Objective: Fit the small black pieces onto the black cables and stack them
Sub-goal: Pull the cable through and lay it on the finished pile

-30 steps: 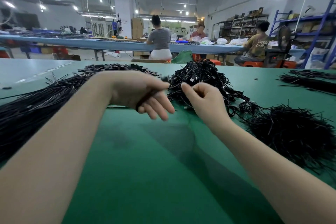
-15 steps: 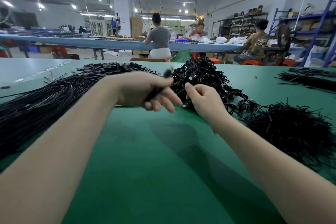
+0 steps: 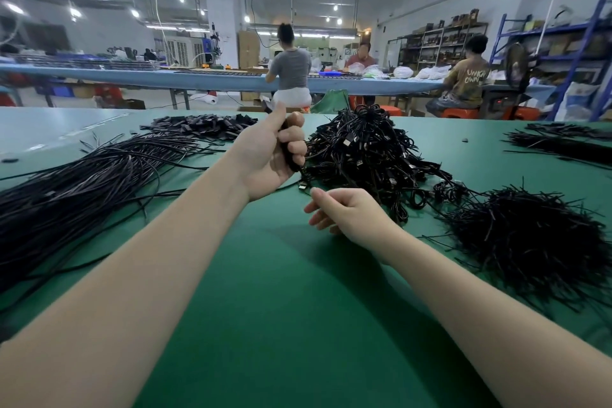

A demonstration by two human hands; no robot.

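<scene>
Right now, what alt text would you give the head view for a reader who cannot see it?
Over a green table, the left hand grips a black cable bundle upright, while the right hand hovers just below it, fingers loosely curled and seemingly empty. Piles of black cables lie left, centre and right; workers sit at a bench behind.

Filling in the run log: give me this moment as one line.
left hand: grips black cable bundle, raised | right hand: empty, fingers loosely curled, over green table | finished cable pile: behind
</scene>
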